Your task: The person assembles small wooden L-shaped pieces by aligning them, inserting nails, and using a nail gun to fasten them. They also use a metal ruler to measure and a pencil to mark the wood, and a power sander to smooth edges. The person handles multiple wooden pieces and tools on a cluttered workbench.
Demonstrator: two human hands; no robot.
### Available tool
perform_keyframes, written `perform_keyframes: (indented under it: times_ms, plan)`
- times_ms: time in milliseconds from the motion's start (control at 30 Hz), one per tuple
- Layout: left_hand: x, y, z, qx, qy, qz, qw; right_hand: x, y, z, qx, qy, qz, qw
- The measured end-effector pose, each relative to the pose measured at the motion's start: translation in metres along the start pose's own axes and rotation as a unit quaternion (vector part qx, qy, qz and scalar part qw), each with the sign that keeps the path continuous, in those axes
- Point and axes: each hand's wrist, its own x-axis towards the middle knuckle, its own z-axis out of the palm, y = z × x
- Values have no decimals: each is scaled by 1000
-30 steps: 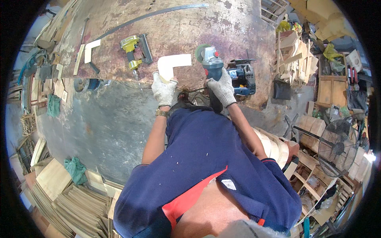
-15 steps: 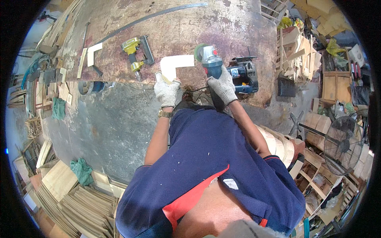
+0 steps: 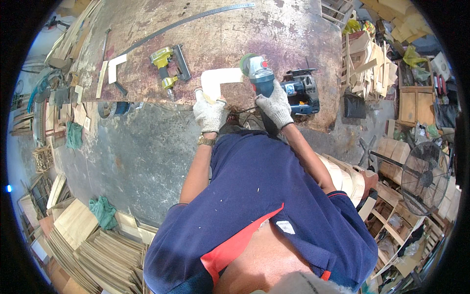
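In a white knit glove, my left hand (image 3: 209, 113) grips the near end of a pale L-shaped wooden piece (image 3: 223, 77) at the bench edge. The piece's other arm reaches right, its end at the green disc of an angle grinder (image 3: 261, 78); whether they touch I cannot tell. My right hand (image 3: 275, 106), gloved too, is wrapped round the grinder's dark blue body. Just right of that hand lies a dark blue power tool (image 3: 304, 93), which looks like a jigsaw. Left of the wooden piece, a yellow-green nail gun (image 3: 166, 66) rests on the bench.
A long metal ruler (image 3: 188, 20) lies across the worn workbench (image 3: 279, 29). Another L-shaped piece (image 3: 113, 67) and a hammer (image 3: 120, 88) are at the left. Wood offcuts (image 3: 367, 66) are heaped at the right. A standing fan (image 3: 426, 176) is at the lower right, stacked boards (image 3: 107, 259) at the lower left.
My left hand and the L-shaped piece have shifted slightly to the right, toward the grinder's disc. My right hand and the grinder stay nearly in place.
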Motion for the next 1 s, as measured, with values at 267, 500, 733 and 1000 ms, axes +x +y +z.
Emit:
perform_keyframes:
  times_ms: [267, 500, 733, 1000]
  plan:
    - [3, -1, 1, 27, 1, 19, 999, 1, 2, 0, 5, 5, -7, 1000]
    - [3, 0, 1, 14, 9, 29, 999, 0, 0, -2, -9, 1, 6, 1000]
    - [4, -2, 5, -10, 16, 26, 999, 2, 4, 1, -17, -3, 11, 1000]
    - [4, -10, 8, -23, 11, 35, 999, 0, 5, -1, -5, -5, -5, 1000]
